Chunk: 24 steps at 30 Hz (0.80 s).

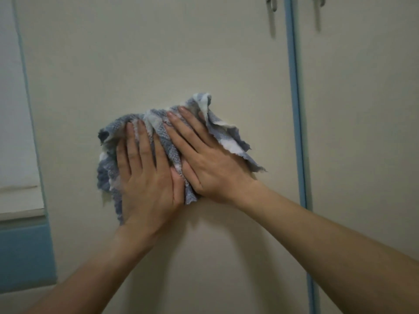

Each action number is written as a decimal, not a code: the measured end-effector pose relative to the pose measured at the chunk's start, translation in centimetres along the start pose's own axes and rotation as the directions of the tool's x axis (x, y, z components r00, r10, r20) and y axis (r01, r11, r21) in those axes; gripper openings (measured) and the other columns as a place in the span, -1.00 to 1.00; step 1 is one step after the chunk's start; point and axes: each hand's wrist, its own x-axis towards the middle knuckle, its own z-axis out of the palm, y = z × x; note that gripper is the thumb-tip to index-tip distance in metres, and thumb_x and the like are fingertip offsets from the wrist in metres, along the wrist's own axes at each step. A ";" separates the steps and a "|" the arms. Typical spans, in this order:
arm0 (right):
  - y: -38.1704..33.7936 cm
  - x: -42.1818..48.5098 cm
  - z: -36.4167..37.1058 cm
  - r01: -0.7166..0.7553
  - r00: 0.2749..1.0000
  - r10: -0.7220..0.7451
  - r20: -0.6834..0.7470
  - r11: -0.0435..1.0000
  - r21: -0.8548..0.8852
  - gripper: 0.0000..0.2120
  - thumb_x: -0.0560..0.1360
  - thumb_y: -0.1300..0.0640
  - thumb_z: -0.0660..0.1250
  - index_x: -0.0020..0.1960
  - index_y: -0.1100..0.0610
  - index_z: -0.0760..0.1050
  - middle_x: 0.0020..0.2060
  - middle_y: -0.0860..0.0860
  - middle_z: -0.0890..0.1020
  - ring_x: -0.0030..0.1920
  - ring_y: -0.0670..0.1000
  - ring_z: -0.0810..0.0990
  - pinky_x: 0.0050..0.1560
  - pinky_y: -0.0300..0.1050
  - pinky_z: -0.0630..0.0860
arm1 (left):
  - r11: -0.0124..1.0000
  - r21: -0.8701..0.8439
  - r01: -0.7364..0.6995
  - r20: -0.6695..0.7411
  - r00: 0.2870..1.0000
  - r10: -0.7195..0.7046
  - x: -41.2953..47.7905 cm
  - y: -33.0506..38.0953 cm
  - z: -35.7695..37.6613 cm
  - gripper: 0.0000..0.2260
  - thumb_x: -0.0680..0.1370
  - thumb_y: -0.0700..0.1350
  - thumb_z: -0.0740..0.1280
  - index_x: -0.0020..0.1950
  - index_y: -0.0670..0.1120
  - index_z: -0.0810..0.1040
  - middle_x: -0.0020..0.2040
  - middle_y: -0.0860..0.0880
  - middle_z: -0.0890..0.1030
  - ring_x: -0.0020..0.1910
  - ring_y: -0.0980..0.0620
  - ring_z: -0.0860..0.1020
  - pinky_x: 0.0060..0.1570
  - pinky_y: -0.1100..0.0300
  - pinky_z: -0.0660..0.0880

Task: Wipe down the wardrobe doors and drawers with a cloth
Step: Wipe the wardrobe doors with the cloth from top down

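Note:
A crumpled blue-and-white cloth [226, 134] is pressed flat against a cream wardrobe door [158, 53]. My left hand [145, 177] lies palm-down on the cloth's left half, fingers pointing up. My right hand [204, 159] lies palm-down on its right half, fingers angled up to the left. The two hands touch at the thumbs. The cloth's frayed edges stick out above and to the right of my right hand.
A blue vertical strip [295, 109] separates this door from the neighbouring door [362, 109]. Two grey handles [272, 10] [318, 7] hang at the top, one on each side of the strip. At the left edge are a pale panel [15, 132] and a blue block [25, 252].

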 end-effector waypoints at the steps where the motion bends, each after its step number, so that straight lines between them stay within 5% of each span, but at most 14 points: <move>1: 0.7 -0.6 -0.5 -0.015 1.000 0.015 -0.002 1.000 -0.014 -0.49 0.62 0.19 0.10 0.52 0.36 0.18 0.53 0.25 0.20 0.57 0.24 0.07 0.60 0.04 -0.07 | 1.000 -0.005 -0.017 0.002 1.000 0.017 0.3 0.8 0.1 -0.40 0.64 0.00 -0.08 0.59 -0.34 0.03 0.59 -0.36 0.07 0.60 -0.32 0.02 0.58 -0.20 -0.04; 9: 4.5 -4.9 -3.5 -0.143 0.990 0.142 -0.015 0.978 -0.152 -0.47 0.63 0.17 0.10 0.55 0.32 0.12 0.56 0.22 0.15 0.58 0.20 0.04 0.58 -0.05 -0.20 | 0.990 -0.073 -0.119 0.026 0.992 0.121 2.2 6.9 0.8 -0.40 0.66 0.02 -0.06 0.60 -0.31 0.03 0.60 -0.33 0.05 0.61 -0.29 0.01 0.58 -0.19 -0.03; 14: 5.4 -7.6 -4.2 -0.261 0.965 0.257 -0.051 0.928 -0.266 -0.44 0.63 0.10 0.03 0.56 0.30 0.08 0.57 0.21 0.13 0.58 0.21 0.03 0.59 0.13 -0.09 | 0.964 -0.127 -0.233 0.063 0.968 0.242 2.7 9.4 0.9 -0.40 0.66 0.04 -0.06 0.61 -0.28 0.00 0.62 -0.29 0.02 0.62 -0.23 -0.04 0.58 -0.17 -0.06; 24: 3.1 -11.0 -2.5 -0.567 0.821 0.540 -0.187 0.733 -0.374 -0.39 0.60 0.12 0.01 0.59 0.24 -0.08 0.59 0.17 0.03 0.60 0.12 -0.02 0.57 0.16 0.01 | 0.850 -0.256 -0.460 0.081 0.866 0.493 2.3 9.4 0.8 -0.42 0.67 0.01 -0.06 0.62 -0.26 0.01 0.63 -0.25 0.00 0.63 -0.22 -0.05 0.57 -0.16 -0.07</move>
